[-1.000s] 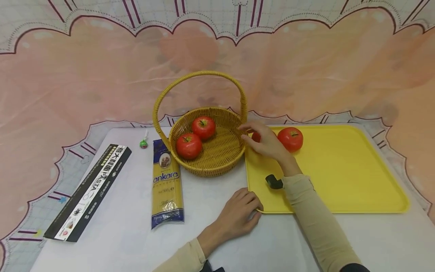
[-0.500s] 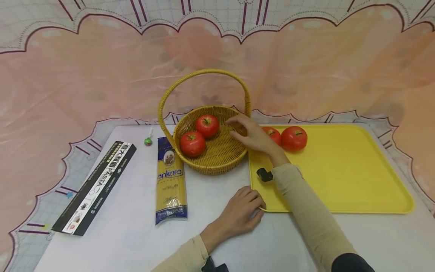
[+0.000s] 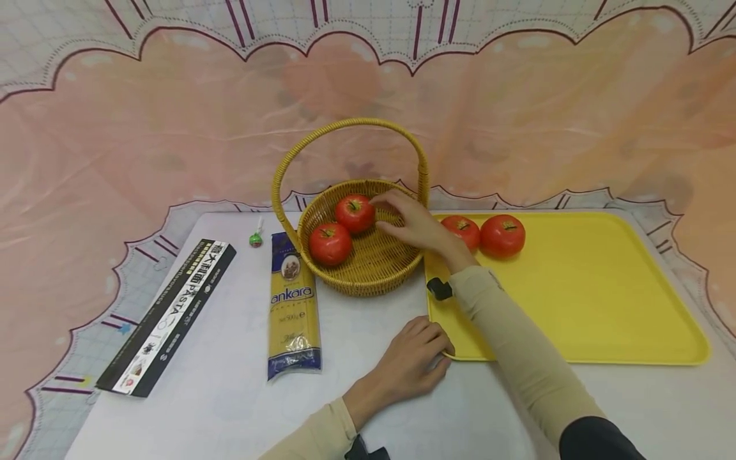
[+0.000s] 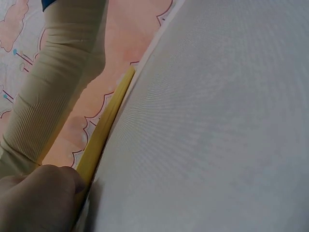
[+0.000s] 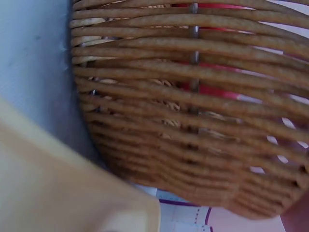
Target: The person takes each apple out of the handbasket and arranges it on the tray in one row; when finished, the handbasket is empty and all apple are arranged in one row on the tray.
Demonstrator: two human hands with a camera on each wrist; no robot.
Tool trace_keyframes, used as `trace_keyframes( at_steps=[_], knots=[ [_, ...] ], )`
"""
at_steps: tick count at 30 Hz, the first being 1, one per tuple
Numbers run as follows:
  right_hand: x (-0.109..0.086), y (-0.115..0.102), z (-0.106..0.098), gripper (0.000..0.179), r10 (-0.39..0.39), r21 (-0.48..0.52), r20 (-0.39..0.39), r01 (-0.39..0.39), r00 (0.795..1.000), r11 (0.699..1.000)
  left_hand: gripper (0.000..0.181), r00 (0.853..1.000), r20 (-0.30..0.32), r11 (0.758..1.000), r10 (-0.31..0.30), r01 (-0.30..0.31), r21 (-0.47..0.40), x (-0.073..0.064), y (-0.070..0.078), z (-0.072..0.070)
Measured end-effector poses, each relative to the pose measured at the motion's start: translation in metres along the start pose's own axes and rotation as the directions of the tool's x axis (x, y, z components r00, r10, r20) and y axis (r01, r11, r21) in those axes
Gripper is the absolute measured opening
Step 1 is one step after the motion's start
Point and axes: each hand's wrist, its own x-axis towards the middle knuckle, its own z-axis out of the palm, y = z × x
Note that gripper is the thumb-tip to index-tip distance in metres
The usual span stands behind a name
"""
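My right hand (image 3: 413,220) reaches in over the woven basket (image 3: 368,284), thumb and fingers apart and bent. Its fingertips come right up to the back tomato (image 3: 354,213); a second tomato (image 3: 330,244) sits in front of that one in the basket. From the right wrist view, the basket's woven side (image 5: 193,116) fills most of the picture, with red showing through the gaps. My left hand (image 3: 409,358) grips the near left corner of the yellow tray (image 3: 598,300). In the left wrist view the curled fingers (image 4: 53,186) lie against the tray's edge (image 4: 104,128).
Two more tomatoes, a left one (image 3: 462,231) and a right one (image 3: 503,236), sit on the tray's back left. A pasta bag (image 3: 295,319) lies left of the basket. Farther left are a black pasta box (image 3: 167,319) and a green lollipop (image 3: 255,239). The basket handle (image 3: 351,121) arches overhead.
My right hand has moved left from the tray's edge into the basket, up to the back tomato. The left hand stays at the tray corner. The whole view shifts slightly.
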Motion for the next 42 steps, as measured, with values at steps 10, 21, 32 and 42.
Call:
trace_keyframes(
  at_steps=[10, 21, 32, 42],
  knots=[
    [0.012, -0.005, 0.007, 0.046, 0.072, -0.103, 0.037, -0.068, 0.997, 0.992, 0.008, 1.000, 0.020, 1.000, -0.001, 0.001, -0.007, 0.000, 0.000, 0.001],
    [0.034, -0.003, 0.019, 0.060, 0.087, -0.130, 0.102, -0.073, 0.991, 0.989, 0.007, 1.000, 0.008, 1.000, -0.003, 0.003, 0.002, 0.000, -0.001, 0.000],
    [0.044, 0.004, 0.027, 0.070, 0.086, -0.220, 0.187, -0.044, 0.979, 0.975, 0.007, 1.000, 0.015, 1.000, -0.001, 0.000, 0.015, 0.000, 0.001, -0.001],
    [0.046, 0.004, 0.032, 0.071, 0.115, -0.227, 0.321, -0.041, 0.940, 0.973, 0.007, 1.000, 0.012, 1.000, 0.000, 0.000, 0.013, 0.000, 0.002, -0.001]
  ],
)
